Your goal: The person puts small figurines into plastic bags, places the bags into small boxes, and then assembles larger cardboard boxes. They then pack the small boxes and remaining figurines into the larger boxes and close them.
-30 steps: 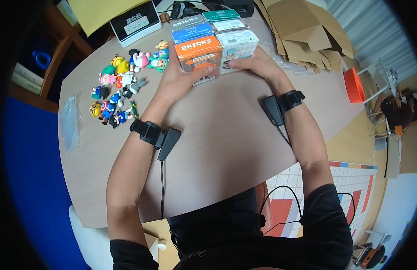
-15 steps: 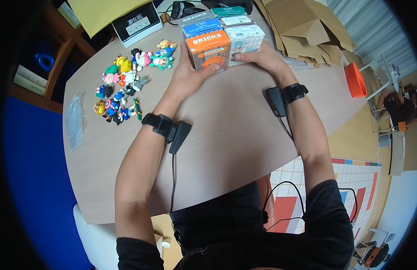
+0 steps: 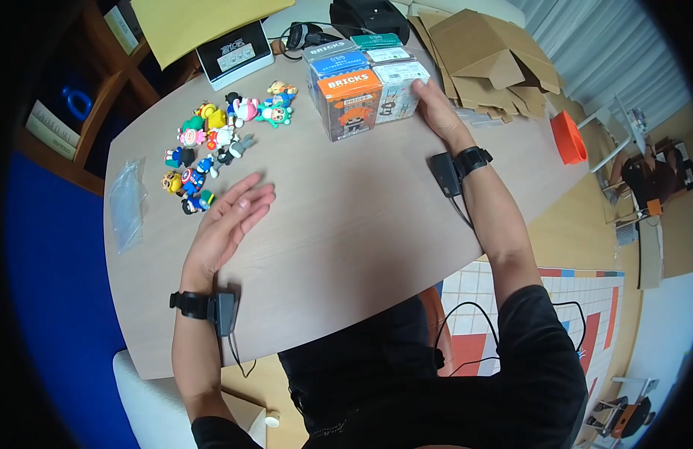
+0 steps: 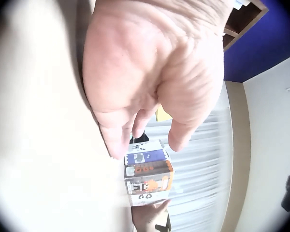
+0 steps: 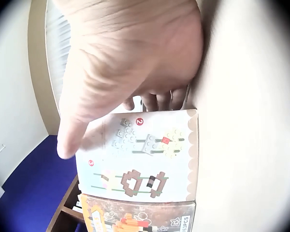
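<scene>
Several small brick-set boxes stand packed together in two columns toward the back of the table. In front are an orange box [image 3: 350,112] and a white box [image 3: 397,97]; behind them come a blue box [image 3: 337,63], a grey box [image 3: 327,49] and a green box [image 3: 376,40]. My right hand [image 3: 441,118] rests along the white box's right side, fingers extended, with printed building steps showing below it in the right wrist view. Away from the boxes, my left hand [image 3: 228,230] hovers empty with fingers loosely extended, close to the toy figures [image 3: 191,181].
More small figures [image 3: 275,112] spread over the table's left side. A clear plastic bag [image 3: 126,206] lies at the left edge. Behind are a white-framed screen [image 3: 238,60] and a black headset [image 3: 305,36]. Flattened cardboard [image 3: 496,52] and an orange container [image 3: 569,138] occupy the right.
My left hand has let go of the orange box and moved left and toward me, beside the figures. My right hand stays at the white box, its thumb now off the front.
</scene>
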{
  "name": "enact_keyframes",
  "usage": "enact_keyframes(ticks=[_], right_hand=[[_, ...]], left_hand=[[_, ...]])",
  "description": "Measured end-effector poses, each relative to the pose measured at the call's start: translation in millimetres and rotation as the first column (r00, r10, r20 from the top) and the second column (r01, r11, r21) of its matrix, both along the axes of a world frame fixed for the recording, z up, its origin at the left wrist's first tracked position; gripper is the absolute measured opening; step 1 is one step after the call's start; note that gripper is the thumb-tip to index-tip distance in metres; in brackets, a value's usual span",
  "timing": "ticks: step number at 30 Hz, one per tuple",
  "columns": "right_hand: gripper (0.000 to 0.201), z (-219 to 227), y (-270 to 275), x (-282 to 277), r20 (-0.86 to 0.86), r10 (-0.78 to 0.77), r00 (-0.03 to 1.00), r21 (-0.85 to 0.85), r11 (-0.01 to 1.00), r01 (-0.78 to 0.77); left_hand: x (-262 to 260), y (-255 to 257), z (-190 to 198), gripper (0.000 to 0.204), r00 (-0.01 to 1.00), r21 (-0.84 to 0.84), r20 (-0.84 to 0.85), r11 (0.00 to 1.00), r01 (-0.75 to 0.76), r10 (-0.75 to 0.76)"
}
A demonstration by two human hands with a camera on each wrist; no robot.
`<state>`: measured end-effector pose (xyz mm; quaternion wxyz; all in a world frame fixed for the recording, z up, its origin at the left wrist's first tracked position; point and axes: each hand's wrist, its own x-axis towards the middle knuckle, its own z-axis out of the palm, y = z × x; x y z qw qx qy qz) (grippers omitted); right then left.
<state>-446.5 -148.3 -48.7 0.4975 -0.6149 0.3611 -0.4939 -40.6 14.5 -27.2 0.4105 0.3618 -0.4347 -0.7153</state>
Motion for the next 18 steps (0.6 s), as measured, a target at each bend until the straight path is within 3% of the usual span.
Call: enact_keyframes(ticks=[3,7,9,10,11,12,13,18], right_hand=[[0.074,2,4,10,0.227,-0.051,0.973,0.044,0.998,0.042],[0.072,8,15,8,0.295,-0.122,0.948,0.081,0.991,0.103],[0.07,-12,7,-8,0.359,-0.143,0.922,0.102,0.988,0.114],[0.063,-18,7,-16,0.339,-0.233,0.912,0.178,0.967,0.18],[0.059,-28,2,-28,0.358,-0.221,0.907,0.173,0.971,0.168],[0.077,-18,12,-17,0.314,-0.293,0.903,0.193,0.951,0.242],[0.081,-15,17,-15,0.296,-0.297,0.908,0.173,0.951,0.255],[0.081,-10,26,-12,0.218,-0.309,0.926,0.156,0.948,0.279]], left_hand=[[-1,9,-3,0.048,0.999,-0.033,0.043,0.999,0.024,-0.022],[-2,10,-6,0.046,0.998,-0.073,0.061,0.997,0.019,-0.015],[-3,11,-5,0.045,0.995,-0.073,0.102,0.997,0.011,-0.003],[-3,10,-6,0.044,0.995,-0.095,0.091,0.995,0.044,-0.035],[0,8,-8,0.043,0.995,-0.109,0.086,0.992,0.061,-0.051],[4,8,-11,0.043,0.994,-0.124,0.087,0.989,0.075,-0.065],[6,8,-12,0.043,0.994,-0.128,0.091,0.99,0.065,-0.053],[4,10,-13,0.039,0.986,-0.172,0.165,0.984,0.042,-0.013]])
